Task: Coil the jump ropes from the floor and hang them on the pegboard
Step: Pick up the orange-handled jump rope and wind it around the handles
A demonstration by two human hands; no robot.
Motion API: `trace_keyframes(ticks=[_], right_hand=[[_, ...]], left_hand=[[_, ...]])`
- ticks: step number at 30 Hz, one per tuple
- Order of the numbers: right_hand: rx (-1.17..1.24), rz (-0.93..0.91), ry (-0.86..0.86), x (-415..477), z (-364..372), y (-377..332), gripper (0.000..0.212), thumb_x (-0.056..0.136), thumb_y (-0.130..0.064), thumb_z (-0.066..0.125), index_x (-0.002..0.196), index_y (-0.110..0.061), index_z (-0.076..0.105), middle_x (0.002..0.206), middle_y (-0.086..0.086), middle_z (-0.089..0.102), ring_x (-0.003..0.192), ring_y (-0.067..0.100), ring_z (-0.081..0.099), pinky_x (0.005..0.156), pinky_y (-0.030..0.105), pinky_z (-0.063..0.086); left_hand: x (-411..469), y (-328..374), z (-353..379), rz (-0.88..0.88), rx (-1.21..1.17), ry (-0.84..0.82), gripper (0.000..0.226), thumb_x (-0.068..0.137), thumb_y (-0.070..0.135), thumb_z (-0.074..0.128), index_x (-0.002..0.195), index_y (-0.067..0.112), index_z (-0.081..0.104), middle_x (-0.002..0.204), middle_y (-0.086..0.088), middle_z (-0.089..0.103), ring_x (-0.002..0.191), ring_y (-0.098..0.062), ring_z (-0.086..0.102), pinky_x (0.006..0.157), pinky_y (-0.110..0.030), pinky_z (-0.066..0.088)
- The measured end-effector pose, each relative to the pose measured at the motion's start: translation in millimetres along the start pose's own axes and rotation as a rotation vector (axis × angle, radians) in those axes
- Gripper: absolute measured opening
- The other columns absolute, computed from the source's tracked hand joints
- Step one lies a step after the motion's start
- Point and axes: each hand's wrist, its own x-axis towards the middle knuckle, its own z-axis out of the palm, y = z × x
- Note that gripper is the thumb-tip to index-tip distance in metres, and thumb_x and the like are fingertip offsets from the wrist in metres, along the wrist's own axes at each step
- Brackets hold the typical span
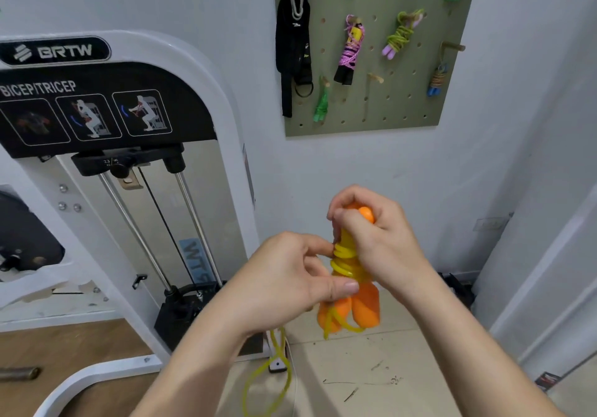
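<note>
Midway through coiling: right hand [378,232] grips the orange handles [365,307], left hand [290,274] pinches the yellow cord [344,258] wound round them. The slack loop [277,361] at 6 o'clock probably needs winding before hanging on the pegboard [403,100] at 12 o'clock.

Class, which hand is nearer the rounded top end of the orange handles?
Right. The right hand wraps the top end; the left hand sits lower, pinching the yellow cord wraps.
</note>
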Motion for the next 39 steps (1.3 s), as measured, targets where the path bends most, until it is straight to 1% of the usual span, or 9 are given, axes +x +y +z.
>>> trace_keyframes(ticks=[4,10,16,20,23,28,31,35,39], right_hand=[[0.245,0.007,-0.115,3,-15,-9,0.014,0.065,-0.005,0.047,0.062,-0.014,0.058,0.056,0.01,0.052,0.054,0.021,0.051,0.05,0.028,0.043],[0.652,0.075,-0.269,4,-20,-16,0.014,0.061,0.003,0.042,0.064,-0.007,0.052,0.058,0.017,0.046,0.057,0.027,0.046,0.053,0.033,0.043],[1.106,0.039,-0.512,2,-10,-14,0.014,0.063,-0.008,0.058,0.074,-0.004,0.051,0.061,0.013,0.05,0.057,0.025,0.053,0.059,0.033,0.047],[0.858,0.037,-0.406,-1,-14,-16,0.019,0.076,-0.013,0.053,0.089,-0.006,0.065,0.063,0.017,0.057,0.062,0.031,0.059,0.061,0.034,0.051],[0.478,0.018,-0.14,4,-22,-14,0.034,0.091,-0.028,0.043,0.108,-0.016,0.069,0.082,0.017,0.07,0.078,0.033,0.067,0.071,0.038,0.055],[0.069,0.091,0.215,-3,-22,-14,0.046,0.082,-0.065,0.054,0.119,-0.038,0.058,0.087,-0.024,0.065,0.079,-0.011,0.06,0.072,0.018,0.047],[0.137,0.206,0.231,-20,-16,-11,0.074,0.064,-0.078,0.058,0.13,-0.05,0.04,0.115,-0.012,0.061,0.085,-0.012,0.061,0.076,0.026,0.047],[0.257,0.208,0.374,-29,-1,-5,0.08,0.053,-0.072,0.074,0.123,-0.058,0.038,0.11,0.0,0.065,0.096,0.013,0.068,0.088,0.045,0.052],[0.417,0.247,0.474,-25,2,1,0.029,0.077,-0.022,0.078,0.096,-0.025,0.056,0.064,0.003,0.058,0.062,0.022,0.06,0.064,0.04,0.051]], left_hand=[[-1,0,-7,-0.007,-0.02,-0.013,0.055,0.06,0.048,0.076,0.111,0.028,0.068,0.053,0.001,0.062,0.048,-0.007,0.05,0.056,-0.02,0.04],[10,-13,-4,0.133,-0.356,0.092,0.032,0.051,0.031,0.09,0.075,0.016,0.075,0.064,-0.005,0.067,0.06,-0.015,0.059,0.061,-0.023,0.048],[22,-26,20,0.114,-0.613,-0.085,0.097,0.036,0.067,0.085,0.089,-0.01,0.059,0.072,-0.028,0.048,0.07,-0.033,0.043,0.061,-0.044,0.036],[18,-30,28,0.113,-0.653,-0.195,0.107,0.047,0.07,0.08,0.095,-0.022,0.05,0.082,-0.038,0.053,0.072,-0.041,0.044,0.055,-0.039,0.028],[16,-26,28,0.097,-0.647,-0.054,0.082,0.046,0.071,0.079,0.08,-0.004,0.07,0.079,-0.02,0.068,0.073,-0.03,0.062,0.066,-0.031,0.049],[12,-17,26,0.109,-0.157,0.383,0.049,0.05,0.064,0.074,0.074,0.021,0.076,0.066,-0.006,0.069,0.062,-0.024,0.062,0.062,-0.043,0.055],[10,-14,32,0.176,0.237,0.627,0.05,0.055,0.069,0.065,0.061,0.02,0.067,0.056,0.0,0.057,0.054,-0.018,0.053,0.049,-0.037,0.046],[9,-6,49,0.358,0.67,0.727,0.031,0.058,0.049,0.051,0.054,0.018,0.051,0.053,0.002,0.047,0.042,-0.023,0.048,0.038,-0.025,0.032],[11,-4,52,0.428,0.808,0.662,0.029,0.06,0.047,0.049,0.056,0.019,0.047,0.053,0.003,0.044,0.04,-0.02,0.045,0.042,-0.021,0.019]])
